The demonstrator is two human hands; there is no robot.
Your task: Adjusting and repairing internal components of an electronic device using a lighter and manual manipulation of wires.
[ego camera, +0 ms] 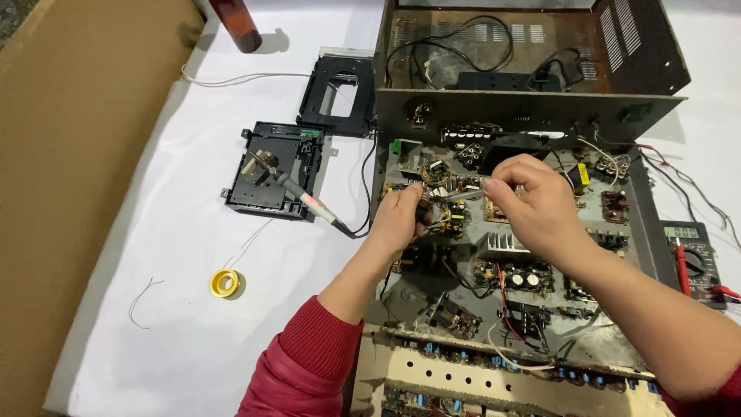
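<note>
Hidden, cropped and unreadable parts around the opened electronics chassis

The left hand (pixel 397 220) covers the small part pinched at its fingertips, and the right hand (pixel 532 205) hides the circuit board components beneath its palm; whether its fingers grip the thin lead between the hands cannot be told. Both forearms run off the bottom edge, the red sleeve (pixel 301 363) cropped at lower centre. The brown bottle (pixel 235 23) at the upper left is cut by the top edge, the multimeter (pixel 691 259) at the right shows digits too small to read, and the front panel (pixel 463 382) is cropped at the bottom edge.
</note>
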